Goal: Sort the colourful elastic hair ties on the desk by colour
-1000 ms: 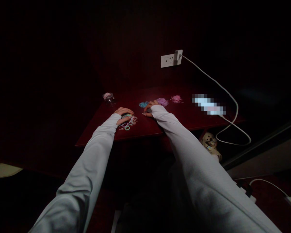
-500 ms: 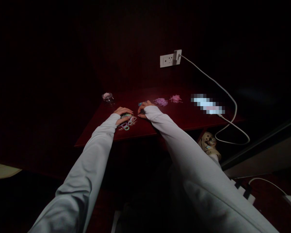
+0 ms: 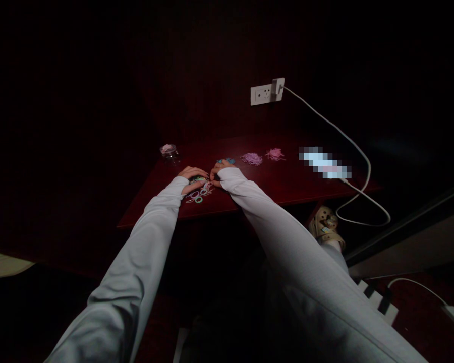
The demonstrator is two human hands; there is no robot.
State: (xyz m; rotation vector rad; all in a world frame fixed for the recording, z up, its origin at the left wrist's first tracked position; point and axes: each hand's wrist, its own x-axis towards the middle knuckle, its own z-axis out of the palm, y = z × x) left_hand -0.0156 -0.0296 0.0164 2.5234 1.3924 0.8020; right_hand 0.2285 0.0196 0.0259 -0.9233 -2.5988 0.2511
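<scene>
My left hand (image 3: 192,177) rests on the table around a mixed pile of small coloured loops (image 3: 201,191) that look like hair ties, its thumb and fingers apart. At the pile's right edge is my right hand (image 3: 216,174), with a gap between its bent fingers and thumb; nothing shows between them. Just behind that hand lies a blue heap (image 3: 230,161), partly covered by it. Farther right are a purple heap (image 3: 251,159) and a pink heap (image 3: 275,154) of thin small pieces.
A clear jar (image 3: 169,152) with something pink on top stands at the back left of the dark red table (image 3: 147,201). A blurred-out bright device (image 3: 323,162) lies at right, its white cable (image 3: 333,122) running to a wall socket (image 3: 263,94). Below is a clog-shod foot (image 3: 326,224).
My right hand has moved left from the blue heap to the mixed pile, uncovering more of the blue heap. My left hand has stayed in place.
</scene>
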